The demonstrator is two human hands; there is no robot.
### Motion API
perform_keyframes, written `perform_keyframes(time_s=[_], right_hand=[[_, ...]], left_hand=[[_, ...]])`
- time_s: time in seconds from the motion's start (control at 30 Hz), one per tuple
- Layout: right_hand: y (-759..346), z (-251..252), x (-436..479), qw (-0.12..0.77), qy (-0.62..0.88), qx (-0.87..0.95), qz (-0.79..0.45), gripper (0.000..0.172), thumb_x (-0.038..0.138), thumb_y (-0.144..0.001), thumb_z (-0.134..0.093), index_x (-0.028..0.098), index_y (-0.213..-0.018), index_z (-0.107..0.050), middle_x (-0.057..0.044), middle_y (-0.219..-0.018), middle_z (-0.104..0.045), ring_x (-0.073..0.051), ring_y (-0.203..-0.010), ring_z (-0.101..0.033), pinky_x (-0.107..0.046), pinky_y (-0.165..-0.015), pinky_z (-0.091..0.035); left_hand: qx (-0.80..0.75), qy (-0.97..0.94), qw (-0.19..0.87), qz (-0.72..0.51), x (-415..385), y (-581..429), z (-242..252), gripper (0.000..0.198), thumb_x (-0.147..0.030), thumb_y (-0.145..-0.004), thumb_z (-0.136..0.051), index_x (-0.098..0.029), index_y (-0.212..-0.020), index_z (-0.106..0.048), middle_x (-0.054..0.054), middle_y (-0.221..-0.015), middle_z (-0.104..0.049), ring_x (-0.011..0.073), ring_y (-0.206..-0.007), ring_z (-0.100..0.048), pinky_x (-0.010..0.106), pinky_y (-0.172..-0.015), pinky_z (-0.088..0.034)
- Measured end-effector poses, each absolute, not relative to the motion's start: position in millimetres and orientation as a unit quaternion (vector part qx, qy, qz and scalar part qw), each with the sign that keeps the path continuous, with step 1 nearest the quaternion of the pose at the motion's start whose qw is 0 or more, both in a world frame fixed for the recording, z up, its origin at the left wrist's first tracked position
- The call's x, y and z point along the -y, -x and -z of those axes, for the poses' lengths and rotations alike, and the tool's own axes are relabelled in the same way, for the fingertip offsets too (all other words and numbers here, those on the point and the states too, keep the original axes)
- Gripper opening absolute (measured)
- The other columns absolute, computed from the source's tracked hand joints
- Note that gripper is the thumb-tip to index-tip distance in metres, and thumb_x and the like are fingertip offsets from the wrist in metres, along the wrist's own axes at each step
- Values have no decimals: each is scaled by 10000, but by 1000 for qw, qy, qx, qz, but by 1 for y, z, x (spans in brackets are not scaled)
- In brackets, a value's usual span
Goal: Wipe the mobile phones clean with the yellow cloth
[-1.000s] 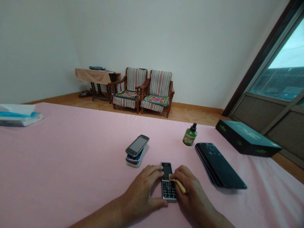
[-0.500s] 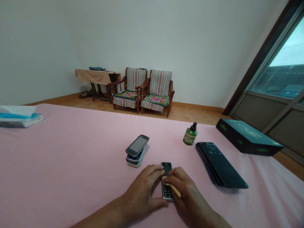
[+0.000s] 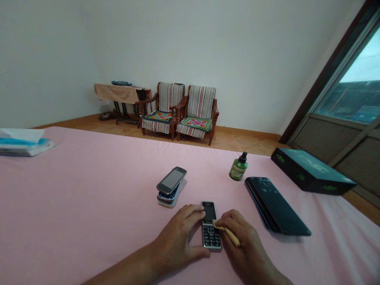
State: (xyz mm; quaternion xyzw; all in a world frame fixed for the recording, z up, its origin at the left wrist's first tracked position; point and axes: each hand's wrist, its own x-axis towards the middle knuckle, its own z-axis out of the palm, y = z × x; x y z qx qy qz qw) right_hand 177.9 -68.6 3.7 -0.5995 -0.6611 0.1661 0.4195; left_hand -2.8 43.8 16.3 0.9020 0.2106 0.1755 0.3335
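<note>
A small black keypad phone [image 3: 210, 228] lies face up on the pink table cloth [image 3: 89, 190]. My left hand [image 3: 178, 237] rests against its left edge, fingers and thumb bracing it. My right hand [image 3: 242, 241] is closed on a small folded yellowish cloth [image 3: 228, 233], whose tip touches the phone's right side near the screen.
A stack of phones [image 3: 170, 186] sits just behind my left hand. A green spray bottle [image 3: 238, 168], stacked dark tablets [image 3: 274, 204] and a dark box [image 3: 311, 172] are to the right. A tissue pack [image 3: 22, 142] lies far left. Two striped chairs [image 3: 181, 111] stand by the wall.
My right hand with the cloth slid left across the phone's screen, then back to the right edge. My left hand and the phone stayed put.
</note>
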Motion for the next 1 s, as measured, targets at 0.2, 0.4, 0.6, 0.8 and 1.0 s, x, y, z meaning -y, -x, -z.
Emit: perform_keyframes(time_s=[0.2, 0.4, 0.6, 0.8, 1.0], right_hand=[[-177, -6, 68, 381, 598, 682, -176, 301, -7, -870, -443, 203, -997, -616, -54, -923, -522, -177, -838, -547, -279, -717, -452], [-175, -14, 70, 344, 607, 693, -183, 255, -9, -849, -461, 191, -881, -615, -49, -883, -519, -179, -807, -542, -282, -692, -442], [-175, -13, 72, 356, 608, 683, -196, 288, -33, -826, -457, 194, -908, -616, -49, -906, -522, -175, -824, -542, -281, -713, -447], [-174, -15, 69, 356, 610, 683, -186, 281, -52, -793, -454, 187, -831, -596, -37, -865, -523, -176, -812, -538, -283, -696, -430], [-172, -12, 66, 396, 611, 662, -177, 314, -56, -782, -438, 194, -889, -596, -40, -892, -524, -174, -812, -538, -288, -703, -429]], left_hand=[[-203, -900, 336, -189, -44, 3, -15, 775, -256, -586, -914, -128, -1271, -572, 147, -1316, -558, 286, -1218, -512, 393, -1068, -412], [-196, -900, 337, -197, -44, 4, -15, 765, -262, -587, -915, -140, -1261, -575, 139, -1309, -563, 279, -1211, -514, 389, -1067, -411], [-198, -899, 336, -201, -44, 4, -12, 786, -244, -569, -922, -128, -1263, -571, 146, -1307, -562, 287, -1213, -513, 396, -1066, -412], [-201, -898, 338, -198, -44, 3, -14, 777, -241, -576, -916, -148, -1266, -572, 145, -1317, -557, 302, -1220, -510, 423, -1067, -409], [-194, -896, 342, -205, -43, 5, -12, 769, -243, -574, -918, -158, -1257, -575, 131, -1309, -562, 293, -1208, -514, 417, -1062, -414]])
